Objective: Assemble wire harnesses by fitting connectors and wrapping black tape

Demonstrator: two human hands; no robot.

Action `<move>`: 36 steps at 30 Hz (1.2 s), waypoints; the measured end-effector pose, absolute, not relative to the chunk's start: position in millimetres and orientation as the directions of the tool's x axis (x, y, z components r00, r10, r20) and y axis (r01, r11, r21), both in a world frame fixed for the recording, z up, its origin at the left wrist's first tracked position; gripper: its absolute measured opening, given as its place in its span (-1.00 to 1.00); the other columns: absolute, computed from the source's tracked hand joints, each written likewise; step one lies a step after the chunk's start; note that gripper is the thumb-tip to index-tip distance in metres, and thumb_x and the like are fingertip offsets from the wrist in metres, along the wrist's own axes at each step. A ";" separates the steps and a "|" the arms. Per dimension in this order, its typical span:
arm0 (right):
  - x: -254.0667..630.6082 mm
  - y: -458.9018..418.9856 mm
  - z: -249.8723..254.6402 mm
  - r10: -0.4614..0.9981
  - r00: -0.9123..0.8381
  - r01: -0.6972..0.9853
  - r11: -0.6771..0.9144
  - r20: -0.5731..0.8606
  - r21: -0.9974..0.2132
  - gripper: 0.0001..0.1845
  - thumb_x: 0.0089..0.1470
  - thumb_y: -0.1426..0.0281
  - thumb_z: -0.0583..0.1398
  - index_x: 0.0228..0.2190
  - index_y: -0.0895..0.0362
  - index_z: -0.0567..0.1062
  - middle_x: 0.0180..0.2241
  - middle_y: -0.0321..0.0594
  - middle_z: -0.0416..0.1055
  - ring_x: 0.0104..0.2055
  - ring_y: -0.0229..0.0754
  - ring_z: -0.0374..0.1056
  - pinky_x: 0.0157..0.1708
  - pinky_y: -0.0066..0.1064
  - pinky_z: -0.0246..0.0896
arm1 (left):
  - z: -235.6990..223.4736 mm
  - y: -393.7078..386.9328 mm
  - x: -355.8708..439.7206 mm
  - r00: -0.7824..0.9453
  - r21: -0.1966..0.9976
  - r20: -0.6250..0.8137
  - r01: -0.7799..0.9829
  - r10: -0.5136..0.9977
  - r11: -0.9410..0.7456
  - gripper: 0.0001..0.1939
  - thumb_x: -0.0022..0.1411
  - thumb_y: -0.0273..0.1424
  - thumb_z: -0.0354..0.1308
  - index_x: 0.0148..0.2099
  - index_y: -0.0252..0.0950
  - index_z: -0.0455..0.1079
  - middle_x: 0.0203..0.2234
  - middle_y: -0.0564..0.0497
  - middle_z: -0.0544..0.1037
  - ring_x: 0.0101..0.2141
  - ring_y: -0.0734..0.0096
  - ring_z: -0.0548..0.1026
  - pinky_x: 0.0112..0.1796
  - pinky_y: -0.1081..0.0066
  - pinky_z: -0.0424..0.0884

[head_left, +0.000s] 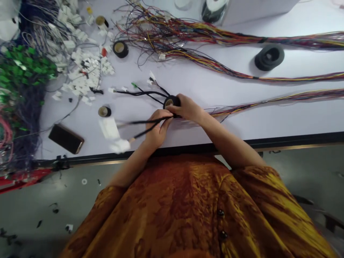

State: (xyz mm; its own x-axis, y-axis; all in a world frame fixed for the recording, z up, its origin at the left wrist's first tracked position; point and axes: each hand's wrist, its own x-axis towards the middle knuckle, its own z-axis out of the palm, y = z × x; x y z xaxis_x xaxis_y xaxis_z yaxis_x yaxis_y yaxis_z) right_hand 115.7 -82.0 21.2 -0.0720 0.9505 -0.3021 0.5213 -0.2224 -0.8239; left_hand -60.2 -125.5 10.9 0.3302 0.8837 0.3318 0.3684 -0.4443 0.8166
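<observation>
Near the table's front edge, my left hand [157,130] is closed around a wire harness [143,132] where its black-wrapped branches meet. White connectors [120,146] on two of those branches hang blurred to the left. My right hand [189,107] grips a roll of black tape [172,103] right against the harness, thumb over the roll's face. More black branches [150,93] with small white and green connectors fan out beyond the hands. Loose coloured wires [242,107] of the harness run off to the right. The exact spot under my fingertips is hidden.
Other tape rolls [120,49] lie around, with a large black roll [269,57] at right. Long wire bundles [215,34] cross the back. Heaps of white connectors [86,70] and green connectors [24,68] cover the left. A phone [66,138] lies near the front edge.
</observation>
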 end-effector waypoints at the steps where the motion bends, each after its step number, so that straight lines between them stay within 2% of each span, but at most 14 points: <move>1: 116.3 -70.7 21.0 0.932 -0.098 0.494 -0.258 -0.348 -0.830 -0.66 0.06 0.32 0.25 -0.13 0.20 0.43 -0.33 -0.17 0.42 -0.30 -0.18 0.33 -0.24 -0.33 0.34 | 8.3 -126.6 -62.1 0.343 0.779 0.349 0.411 0.872 -0.473 -0.86 0.33 -0.27 0.16 -0.21 -0.22 0.44 -0.24 -0.04 0.57 -0.14 0.33 0.53 -0.07 0.26 0.48; 3: 118.9 -67.6 19.1 0.944 -0.080 0.421 -0.258 -0.319 -0.870 -0.62 0.14 0.35 0.15 0.01 0.15 0.38 -0.29 -0.20 0.42 -0.28 -0.19 0.36 -0.27 -0.35 0.36 | 3.1 -125.6 -64.9 0.294 0.771 0.349 0.450 0.890 -0.451 -0.84 0.35 -0.26 0.14 -0.22 -0.24 0.42 -0.22 -0.06 0.56 -0.14 0.33 0.54 -0.10 0.27 0.49; 5: 123.0 -90.6 15.7 0.985 -0.022 0.395 -0.150 -0.172 -0.906 -0.54 0.21 0.36 0.06 0.14 0.05 0.30 -0.19 -0.18 0.41 -0.20 -0.15 0.39 -0.24 -0.31 0.38 | -0.1 -120.9 -64.4 0.182 0.858 0.292 0.384 0.939 -0.341 -0.81 0.35 -0.21 0.13 -0.20 -0.24 0.37 -0.17 -0.07 0.56 -0.26 0.39 0.57 -0.30 0.37 0.50; 7: 126.7 -129.6 11.5 0.999 -0.027 0.463 -0.009 -0.024 -0.886 -0.47 0.22 0.36 0.04 0.22 0.02 0.24 -0.06 -0.11 0.39 -0.06 -0.07 0.39 -0.14 -0.23 0.40 | 0.9 -114.7 -59.5 0.093 0.952 0.168 0.242 0.981 -0.186 -0.77 0.35 -0.16 0.11 -0.18 -0.21 0.30 -0.18 -0.05 0.57 -0.46 0.50 0.55 -0.54 0.47 0.41; 9: 128.8 -166.4 8.3 0.990 -0.143 0.551 0.075 -0.005 -0.831 -0.48 0.21 0.35 0.07 0.20 0.03 0.30 0.00 -0.04 0.37 -0.03 -0.03 0.39 -0.09 -0.19 0.40 | 5.9 -110.3 -51.6 0.061 0.990 0.049 0.132 0.997 -0.057 -0.74 0.35 -0.11 0.11 -0.16 -0.19 0.25 -0.26 0.01 0.59 -0.57 0.55 0.51 -0.62 0.50 0.36; 11: 129.9 -183.6 8.5 0.976 -0.217 0.578 0.133 0.005 -0.806 -0.59 0.22 0.35 0.06 0.08 0.06 0.42 0.01 -0.02 0.37 -0.05 -0.05 0.40 -0.09 -0.22 0.39 | 11.5 -110.7 -43.8 0.065 0.995 0.020 0.095 0.998 -0.026 -0.72 0.34 -0.09 0.11 -0.15 -0.18 0.24 -0.30 0.04 0.59 -0.53 0.52 0.55 -0.54 0.48 0.46; 13: 131.9 -174.2 12.9 0.987 -0.153 0.574 0.121 0.039 -0.810 -0.67 0.27 0.32 0.03 -0.02 0.10 0.46 -0.02 -0.03 0.40 -0.09 -0.10 0.40 -0.09 -0.25 0.36 | 12.9 -116.2 -39.5 0.114 0.985 0.093 0.133 0.989 -0.108 -0.74 0.34 -0.13 0.13 -0.11 -0.19 0.28 -0.24 0.01 0.59 -0.35 0.44 0.61 -0.35 0.41 0.56; 15: 134.4 -144.7 20.6 0.998 -0.056 0.581 0.043 0.012 -0.813 -0.67 0.29 0.26 0.04 -0.04 0.14 0.44 -0.09 -0.03 0.44 -0.13 -0.12 0.40 -0.08 -0.27 0.33 | 7.4 -124.6 -39.9 0.217 0.924 0.224 0.263 0.950 -0.278 -0.79 0.34 -0.21 0.16 -0.06 -0.19 0.36 -0.17 -0.01 0.58 -0.17 0.38 0.60 -0.16 0.33 0.56; 19: 128.2 -80.1 37.3 0.940 -0.221 0.736 -0.013 -0.258 -0.677 -0.51 0.10 0.19 0.26 -0.03 0.23 0.41 -0.21 -0.02 0.50 -0.18 -0.04 0.42 -0.15 -0.25 0.31 | -16.8 -137.8 -48.2 0.420 0.662 0.417 0.467 0.806 -0.586 -0.85 0.40 -0.38 0.07 -0.07 -0.22 0.45 -0.16 -0.02 0.56 -0.08 0.37 0.54 -0.05 0.32 0.49; 24: 99.5 -55.1 48.1 0.849 -0.372 0.861 0.166 -0.374 -0.480 -0.53 0.01 0.38 0.29 -0.02 0.23 0.44 -0.09 0.06 0.51 -0.08 0.04 0.44 -0.16 -0.28 0.29 | -31.5 -140.9 -52.8 0.476 0.574 0.438 0.505 0.762 -0.645 -0.85 0.41 -0.41 0.01 -0.07 -0.27 0.40 -0.11 -0.10 0.54 -0.07 0.36 0.52 -0.05 0.38 0.46; 29: 97.9 -40.2 34.7 0.863 -0.380 0.846 0.178 -0.333 -0.503 -0.68 -0.02 0.47 0.26 -0.16 0.26 0.51 -0.19 0.00 0.52 -0.14 -0.01 0.45 -0.19 -0.30 0.31 | -26.9 -138.4 -52.2 0.484 0.557 0.467 0.489 0.740 -0.672 -0.87 0.38 -0.47 0.02 -0.07 -0.26 0.36 -0.11 -0.12 0.51 -0.06 0.35 0.49 -0.07 0.34 0.46; 31: 115.5 -35.4 24.9 0.930 -0.270 0.840 0.101 -0.249 -0.534 -0.73 -0.01 0.44 0.23 -0.21 0.27 0.50 -0.25 -0.04 0.50 -0.17 -0.04 0.42 -0.19 -0.29 0.31 | -26.2 -134.9 -52.0 0.378 0.600 0.481 0.516 0.791 -0.611 -0.93 0.37 -0.44 0.06 -0.13 -0.27 0.36 -0.15 -0.11 0.51 -0.09 0.35 0.50 -0.09 0.31 0.46; 33: 138.9 -41.1 17.9 0.985 -0.099 0.815 -0.002 -0.142 -0.580 -0.70 0.03 0.44 0.18 -0.15 0.27 0.46 -0.25 -0.07 0.47 -0.19 -0.07 0.39 -0.18 -0.26 0.32 | -25.8 -129.1 -50.5 0.234 0.716 0.437 0.494 0.868 -0.493 -0.92 0.37 -0.38 0.09 -0.17 -0.28 0.34 -0.14 -0.12 0.52 -0.12 0.34 0.52 -0.12 0.28 0.47; 36: 164.2 -78.3 15.0 1.000 0.018 0.719 -0.025 -0.017 -0.695 -0.51 0.10 0.46 0.11 0.09 0.23 0.32 -0.17 -0.10 0.44 -0.19 -0.12 0.38 -0.17 -0.23 0.34 | -23.1 -116.9 -43.8 0.096 0.913 0.281 0.282 0.955 -0.296 -0.83 0.39 -0.26 0.07 -0.17 -0.27 0.28 -0.12 -0.12 0.55 -0.29 0.42 0.58 -0.34 0.40 0.48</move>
State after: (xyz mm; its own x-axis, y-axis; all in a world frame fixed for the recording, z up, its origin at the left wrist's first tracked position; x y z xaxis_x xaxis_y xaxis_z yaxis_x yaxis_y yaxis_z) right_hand 164.2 -78.3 15.0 0.0178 0.9997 -0.0169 0.7189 -0.0246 -0.6947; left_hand -43.8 -116.9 -23.1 0.0956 0.9551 0.2806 0.2816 -0.2963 0.9126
